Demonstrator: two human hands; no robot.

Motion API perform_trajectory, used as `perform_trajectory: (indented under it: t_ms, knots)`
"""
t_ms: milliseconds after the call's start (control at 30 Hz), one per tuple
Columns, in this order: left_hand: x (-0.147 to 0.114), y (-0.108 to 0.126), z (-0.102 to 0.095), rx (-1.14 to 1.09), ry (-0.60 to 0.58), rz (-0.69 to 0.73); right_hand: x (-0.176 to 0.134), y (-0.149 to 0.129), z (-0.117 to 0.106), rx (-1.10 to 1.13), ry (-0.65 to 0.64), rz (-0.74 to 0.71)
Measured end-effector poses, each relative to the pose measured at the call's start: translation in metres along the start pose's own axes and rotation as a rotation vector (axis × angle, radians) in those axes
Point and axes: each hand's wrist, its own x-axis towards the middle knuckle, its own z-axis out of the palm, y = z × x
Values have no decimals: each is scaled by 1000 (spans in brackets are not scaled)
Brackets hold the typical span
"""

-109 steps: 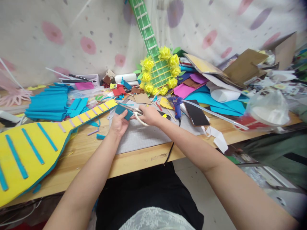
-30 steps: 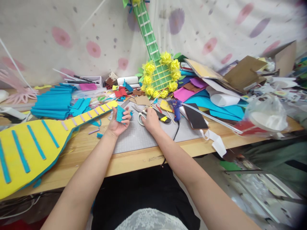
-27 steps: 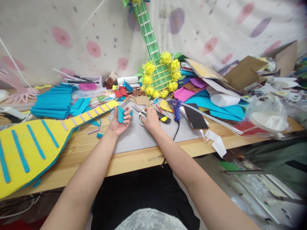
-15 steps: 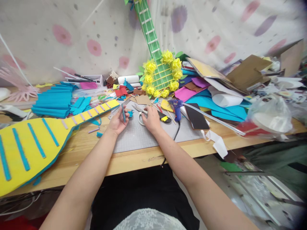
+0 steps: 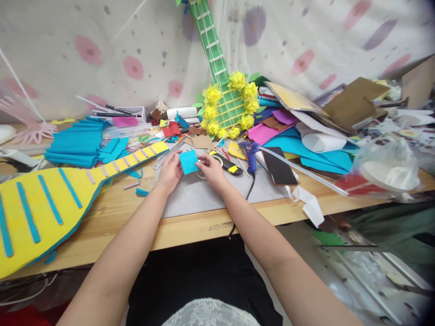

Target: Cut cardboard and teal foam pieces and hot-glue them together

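A small square of blue crepe paper (image 5: pixel 188 161) is held up over the grey cutting mat (image 5: pixel 190 199), its flat face turned towards me. At its left edge my left hand (image 5: pixel 170 174) is closed on it. My right hand (image 5: pixel 212 170) pinches the lower right edge between thumb and fingers. Under and behind the right hand lie scissors with white handle loops (image 5: pixel 220 158); their blades are hidden. A black and yellow utility knife (image 5: pixel 234 169) rests just to the right of that hand.
A yellow paper guitar shape (image 5: pixel 68 190) spans the left side. Behind the mat leans a green guitar with yellow flowers (image 5: pixel 231 106). A blue glue gun (image 5: pixel 250 156) with its cord and a phone (image 5: pixel 280 166) lie to the right. Piles of coloured paper (image 5: pixel 322 156) crowd the back.
The blue paper, edge-on in my left hand before, now faces me. My right hand has let go of the scissors and taken the paper's right edge.
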Motion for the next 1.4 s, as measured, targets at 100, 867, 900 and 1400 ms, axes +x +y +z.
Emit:
perform_trajectory:
  t_ms: [100,867,900,1400]
  knots:
    - [1,7,-1,-44,79,-60,1,-3,-5,220,14,87]
    - [-11,2,10,-65,-192,-90,-2,-9,-5,431,-130,111]
    - [-11,2,10,-54,-191,-70,-3,-10,-3,426,-131,122]
    - [2,8,-7,69,179,93,-43,-58,-132,-1094,50,367]
